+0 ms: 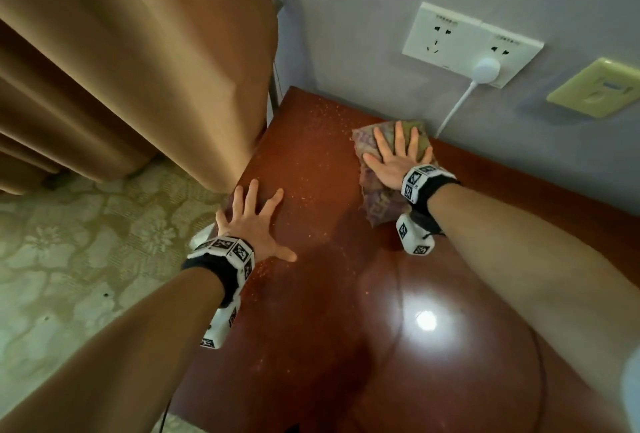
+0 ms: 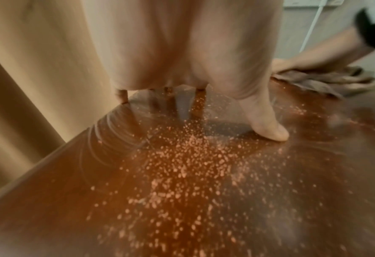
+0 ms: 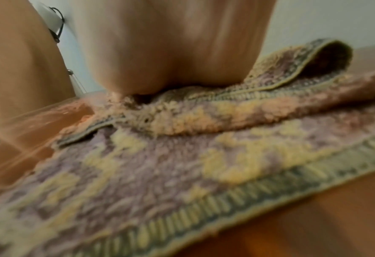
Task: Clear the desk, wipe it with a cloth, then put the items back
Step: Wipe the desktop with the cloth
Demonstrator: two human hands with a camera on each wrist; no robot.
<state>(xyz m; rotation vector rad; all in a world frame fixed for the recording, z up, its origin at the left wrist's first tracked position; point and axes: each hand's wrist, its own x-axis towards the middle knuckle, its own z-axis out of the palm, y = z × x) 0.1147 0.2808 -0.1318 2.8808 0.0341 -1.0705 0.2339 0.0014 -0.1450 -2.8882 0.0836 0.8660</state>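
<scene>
A glossy red-brown desk [image 1: 346,311] fills the middle of the head view, speckled with pale dust [image 2: 182,165]. My right hand [image 1: 394,155] lies flat with fingers spread, pressing a purple and yellow patterned cloth [image 1: 375,204] onto the desk near the back wall. The cloth [image 3: 182,156] is folded over itself under my palm [image 3: 171,52]. My left hand [image 1: 254,218] rests flat with fingers splayed on the desk's left edge, holding nothing. Its thumb [image 2: 268,125] touches the dusty surface.
A tan curtain [image 1: 156,69] hangs against the desk's left edge. On the grey wall behind are white sockets [image 1: 471,43] with a white plug and cable [image 1: 453,110] running down behind the desk, and a yellow plate [image 1: 599,88]. Patterned floor [image 1: 86,259] lies to the left.
</scene>
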